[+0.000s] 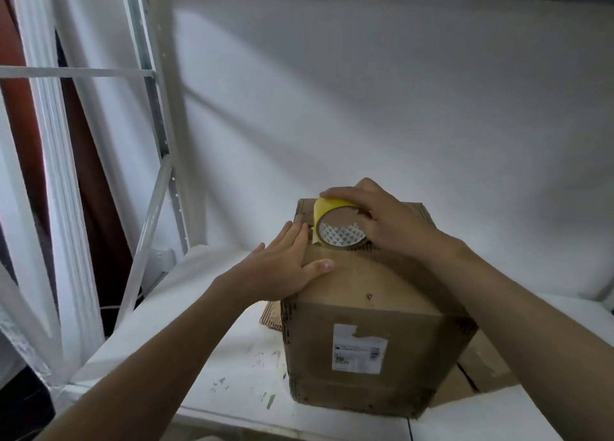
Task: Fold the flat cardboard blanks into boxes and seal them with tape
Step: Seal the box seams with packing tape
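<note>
Brown cardboard box (pixel 365 367) stands near the front edge of the white shelf (pixel 206 357), with a white label (pixel 359 348) on its near side. Flat cardboard (pixel 478 371) lies on the shelf just beside it, at the right. The left hand (pixel 282 264) presses flat on the left edge of the box top, fingers straight. Farther back, the right hand (pixel 388 221) has its fingers curled around a yellow tape roll (pixel 335 231), which stands on edge on the box top. Behind, at the left, rises a grey metal upright (pixel 156 118).

My left hand (pixel 282 264): arm extended, palm down, fingers straight. My right hand (pixel 385 223): arm extended, fingers curled over the tape roll (pixel 339 232).
</note>
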`<control>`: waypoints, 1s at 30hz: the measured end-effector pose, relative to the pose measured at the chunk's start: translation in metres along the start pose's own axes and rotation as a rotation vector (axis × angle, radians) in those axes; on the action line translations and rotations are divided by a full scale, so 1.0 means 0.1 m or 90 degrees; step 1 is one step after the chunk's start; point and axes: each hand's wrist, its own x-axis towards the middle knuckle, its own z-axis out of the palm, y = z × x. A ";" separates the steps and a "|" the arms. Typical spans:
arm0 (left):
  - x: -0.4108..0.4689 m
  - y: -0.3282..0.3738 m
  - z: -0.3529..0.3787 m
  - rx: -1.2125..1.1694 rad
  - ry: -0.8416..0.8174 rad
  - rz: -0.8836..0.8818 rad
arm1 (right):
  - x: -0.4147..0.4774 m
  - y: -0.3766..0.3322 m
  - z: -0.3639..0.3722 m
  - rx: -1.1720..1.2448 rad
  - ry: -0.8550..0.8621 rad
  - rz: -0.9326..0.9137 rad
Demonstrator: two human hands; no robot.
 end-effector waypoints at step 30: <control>-0.12 -0.30 -0.30 0.013 -0.049 -0.123 | -0.34 0.24 0.00 0.460 0.237 0.060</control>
